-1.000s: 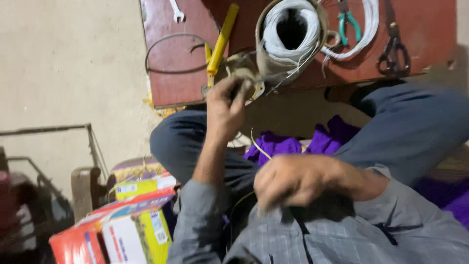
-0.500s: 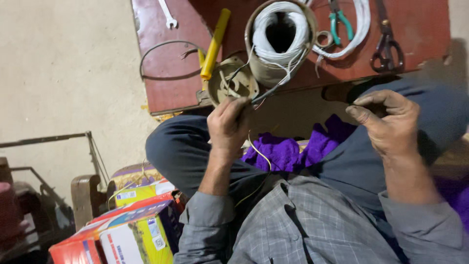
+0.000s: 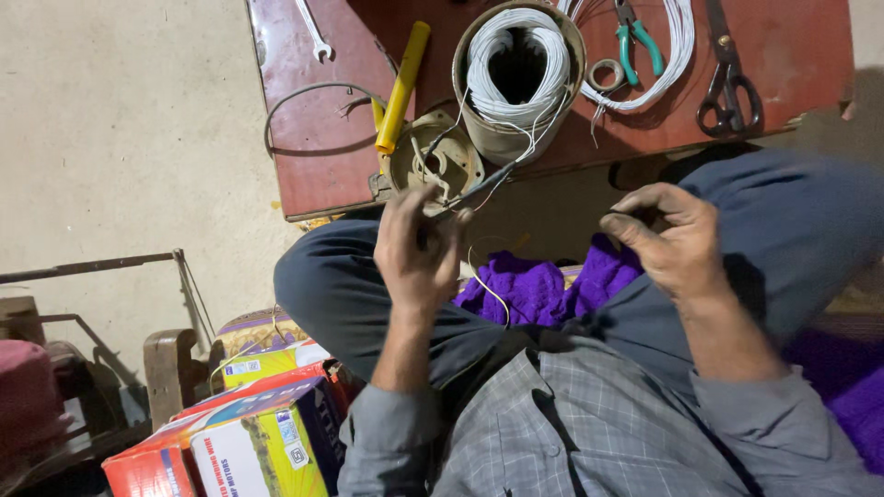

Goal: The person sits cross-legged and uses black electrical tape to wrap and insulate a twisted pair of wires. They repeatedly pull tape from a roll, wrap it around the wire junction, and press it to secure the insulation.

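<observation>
A red-brown low table [image 3: 313, 156] filled the top of the view. On it a small silver wrench [image 3: 313, 28] lay at about 11 o'clock, green-handled pliers [image 3: 637, 41] at 1 o'clock, and black scissors [image 3: 727, 87] toward 2 o'clock, just beside a small ring of tape [image 3: 605, 75]. A yellow-handled tool [image 3: 401, 87] lay slanted near 12 o'clock. Purple cloth [image 3: 534, 285] lay at centre. Colourful cardboard boxes [image 3: 249, 433] stood at 7 o'clock on the pale floor [image 3: 120, 138].
</observation>
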A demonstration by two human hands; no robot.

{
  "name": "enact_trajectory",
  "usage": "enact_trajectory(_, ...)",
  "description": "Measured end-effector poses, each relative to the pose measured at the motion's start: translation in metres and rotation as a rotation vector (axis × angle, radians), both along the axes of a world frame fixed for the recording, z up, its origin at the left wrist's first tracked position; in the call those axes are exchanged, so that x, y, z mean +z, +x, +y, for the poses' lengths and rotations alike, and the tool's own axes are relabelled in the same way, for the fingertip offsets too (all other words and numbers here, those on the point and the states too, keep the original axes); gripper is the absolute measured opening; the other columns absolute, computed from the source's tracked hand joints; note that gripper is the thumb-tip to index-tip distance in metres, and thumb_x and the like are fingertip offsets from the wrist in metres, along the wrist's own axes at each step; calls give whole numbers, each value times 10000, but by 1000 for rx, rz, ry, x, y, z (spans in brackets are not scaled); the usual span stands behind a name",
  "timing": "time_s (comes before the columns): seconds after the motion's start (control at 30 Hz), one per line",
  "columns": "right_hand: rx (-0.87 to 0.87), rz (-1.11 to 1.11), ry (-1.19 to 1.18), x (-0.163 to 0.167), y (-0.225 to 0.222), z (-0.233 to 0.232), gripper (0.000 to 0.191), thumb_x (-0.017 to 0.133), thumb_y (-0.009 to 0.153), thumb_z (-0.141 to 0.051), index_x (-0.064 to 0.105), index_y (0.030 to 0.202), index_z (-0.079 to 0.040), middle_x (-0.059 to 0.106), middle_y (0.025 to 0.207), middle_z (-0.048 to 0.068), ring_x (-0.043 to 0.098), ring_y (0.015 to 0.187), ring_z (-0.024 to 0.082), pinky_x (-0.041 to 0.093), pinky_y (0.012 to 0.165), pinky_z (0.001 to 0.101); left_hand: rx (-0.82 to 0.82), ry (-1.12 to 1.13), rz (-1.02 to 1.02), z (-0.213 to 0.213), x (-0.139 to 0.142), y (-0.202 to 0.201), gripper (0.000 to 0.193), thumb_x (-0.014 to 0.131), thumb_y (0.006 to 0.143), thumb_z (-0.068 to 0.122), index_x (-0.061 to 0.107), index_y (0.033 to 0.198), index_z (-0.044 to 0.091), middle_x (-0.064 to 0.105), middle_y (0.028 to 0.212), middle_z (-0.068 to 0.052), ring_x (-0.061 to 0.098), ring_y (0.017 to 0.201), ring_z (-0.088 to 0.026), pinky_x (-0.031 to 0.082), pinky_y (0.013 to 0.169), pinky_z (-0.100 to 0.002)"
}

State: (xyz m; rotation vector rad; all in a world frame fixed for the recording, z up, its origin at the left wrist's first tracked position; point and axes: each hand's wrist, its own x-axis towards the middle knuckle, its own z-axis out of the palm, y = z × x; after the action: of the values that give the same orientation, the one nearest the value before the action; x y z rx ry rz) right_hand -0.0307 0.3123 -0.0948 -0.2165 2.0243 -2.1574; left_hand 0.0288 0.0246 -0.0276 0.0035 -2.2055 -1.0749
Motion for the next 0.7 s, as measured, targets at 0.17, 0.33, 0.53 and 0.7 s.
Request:
enact_trajectory(0.17, 144, 65, 122, 10, 5, -19, 155, 833, 875, -3, 691, 933, -27, 698, 915, 16, 634, 831, 70, 518, 747, 216, -307, 585, -437, 31, 0, 22, 233, 758, 948, 90, 729, 1160, 0, 734, 1040, -89, 691, 907, -148, 562, 835, -287)
enact_trajectory(0.33, 240, 142, 175, 27, 9, -33, 175, 853, 867, -74, 701, 927, -12, 723, 899, 43, 666, 807, 85, 535, 722, 231, -492, 670, -534, 49, -8, 25, 306, 771, 942, 113, 707, 1217, -6, 732, 1057, -60, 698, 950, -113, 576, 870, -270)
enact_trajectory(0.53, 391, 253, 242, 43, 2, -34, 201, 862, 826, -119, 713, 896, -3, 738, 852, 68, 705, 747, 122, 549, 667, 246, -591, 1082, -622, 50, -23, 22, 387, 760, 958, 114, 629, 1307, 11, 701, 1027, -54, 648, 919, -104, 547, 831, -266)
enact_trajectory(0.7, 506, 302, 200, 47, -2, -38, 232, 878, 775, -131, 717, 891, -11, 740, 846, 75, 728, 751, 134, 555, 672, 254, -611, 1235, -707, 48, -34, 25, 221, 716, 990, 105, 700, 1153, -44, 717, 957, -51, 644, 801, -98, 534, 710, -263)
